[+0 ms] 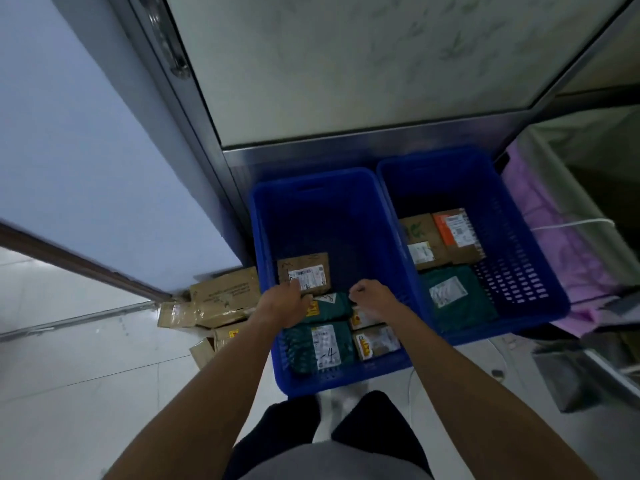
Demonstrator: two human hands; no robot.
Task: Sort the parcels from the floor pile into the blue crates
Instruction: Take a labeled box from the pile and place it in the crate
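A dark green mailer (pixel 329 305) is gripped at its two ends, with fingers curled round it, by the left hand (pixel 282 306) and the right hand (pixel 372 299), low inside the left blue crate (pixel 263 237) among other parcels. The right blue crate (pixel 519 237) is set just beside it. Both are stood on a pale tiled floor (pixel 86 375), before a metal-framed marbled panel (pixel 346 64). Cardboard boxes (pixel 225 296) are piled to the left, below a blue wall (pixel 86 150).
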